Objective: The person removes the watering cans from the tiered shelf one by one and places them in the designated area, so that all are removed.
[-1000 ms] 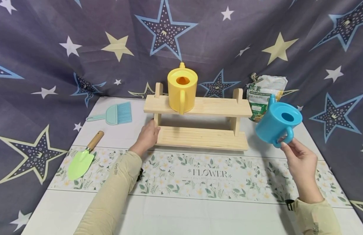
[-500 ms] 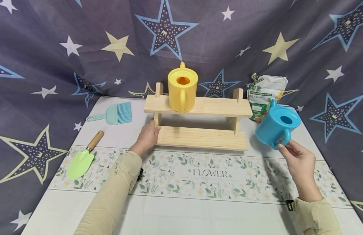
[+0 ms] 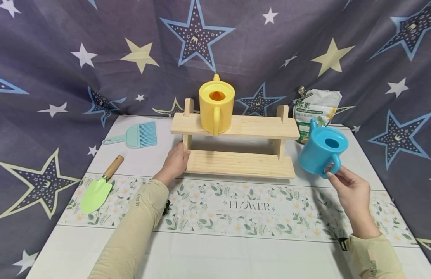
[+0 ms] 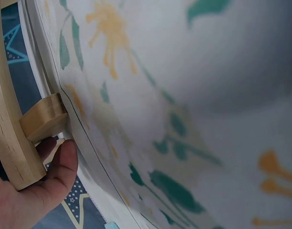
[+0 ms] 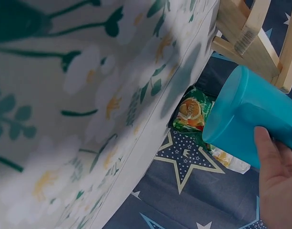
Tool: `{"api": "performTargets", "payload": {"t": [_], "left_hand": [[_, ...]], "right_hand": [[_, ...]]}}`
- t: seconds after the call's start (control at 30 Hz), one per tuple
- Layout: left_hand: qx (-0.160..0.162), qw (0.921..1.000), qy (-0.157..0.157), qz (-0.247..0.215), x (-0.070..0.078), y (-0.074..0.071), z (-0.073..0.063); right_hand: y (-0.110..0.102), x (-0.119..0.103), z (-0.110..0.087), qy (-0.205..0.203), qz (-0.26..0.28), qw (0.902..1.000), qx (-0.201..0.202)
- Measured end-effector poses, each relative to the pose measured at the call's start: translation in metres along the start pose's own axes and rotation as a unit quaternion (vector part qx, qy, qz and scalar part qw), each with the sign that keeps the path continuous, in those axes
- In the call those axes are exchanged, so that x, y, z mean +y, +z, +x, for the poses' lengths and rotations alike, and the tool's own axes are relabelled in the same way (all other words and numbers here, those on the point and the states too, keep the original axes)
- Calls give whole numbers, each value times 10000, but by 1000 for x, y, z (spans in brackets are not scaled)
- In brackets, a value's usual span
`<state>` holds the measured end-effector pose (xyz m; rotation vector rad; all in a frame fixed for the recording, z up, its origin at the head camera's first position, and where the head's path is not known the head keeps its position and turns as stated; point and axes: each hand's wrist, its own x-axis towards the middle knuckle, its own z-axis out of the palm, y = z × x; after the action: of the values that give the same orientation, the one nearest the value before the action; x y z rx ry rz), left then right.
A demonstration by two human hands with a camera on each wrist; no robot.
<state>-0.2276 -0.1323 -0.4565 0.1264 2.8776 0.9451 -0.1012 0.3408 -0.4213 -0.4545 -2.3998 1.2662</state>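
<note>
My right hand [image 3: 351, 192] grips the handle of a blue watering can [image 3: 321, 151], which hangs above the table to the right of a two-tier wooden shelf [image 3: 239, 164]. In the right wrist view the can [image 5: 231, 114] is held off the tabletop, fingers at its handle. The left hand [image 3: 175, 161] holds the left end of the shelf's lower board. From the left wrist, thumb and fingers curl around the board end [image 4: 26, 176]. A yellow watering can [image 3: 217, 106] stands on the top board, left of its middle, spout toward the back.
A fertilizer bag [image 3: 314, 108] with a metal clip leans at the back right, behind the blue can. On the left lie a mint brush [image 3: 133, 136] and a green trowel [image 3: 96, 193] with a wooden handle. A star-patterned curtain [image 3: 107, 38] surrounds the table.
The right hand has carried the blue watering can leftward, nearer the shelf, and the can has dipped slightly before levelling. My left hand keeps its place on the shelf.
</note>
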Motion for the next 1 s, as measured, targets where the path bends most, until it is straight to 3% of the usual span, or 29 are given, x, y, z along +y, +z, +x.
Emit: {"api": "performTargets", "payload": {"t": [1.0], "left_hand": [[-18,10000,-48,6,1,0,0]], "right_hand": [[10,11,0,204,-251,9988,-367]]}}
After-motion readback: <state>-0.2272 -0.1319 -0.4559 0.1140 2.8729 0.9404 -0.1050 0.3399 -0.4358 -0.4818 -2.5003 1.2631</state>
